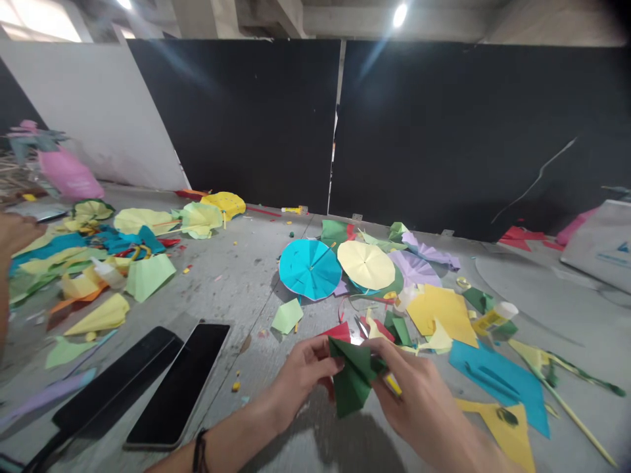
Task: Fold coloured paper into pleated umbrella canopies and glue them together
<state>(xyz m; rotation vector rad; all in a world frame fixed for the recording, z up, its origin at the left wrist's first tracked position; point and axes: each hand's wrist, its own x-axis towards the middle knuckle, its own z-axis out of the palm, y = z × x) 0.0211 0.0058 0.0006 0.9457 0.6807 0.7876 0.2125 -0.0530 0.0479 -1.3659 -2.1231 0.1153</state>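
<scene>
Between my hands is a folded piece of dark green paper (351, 378), creased into fan-like pleats and held just above the grey surface. My left hand (303, 374) pinches its left edge between thumb and fingers. On the other side, my right hand (411, 387) grips the right edge, and something small and yellow shows under those fingers. Just beyond lie red paper scraps (338, 332) and a small dark green scrap (398, 327). Farther off sit a blue paper disc (310, 269) and a cream paper disc (366, 265), both pleated like little umbrellas.
A phone (180, 387) and a black power bank (118, 381) lie to the left. Yellow paper (441, 312), a glue stick (495, 318) and blue paper (500, 384) are on the right. Another person's hand (22, 233) reaches in at far left. Dark panels (236, 125) stand behind.
</scene>
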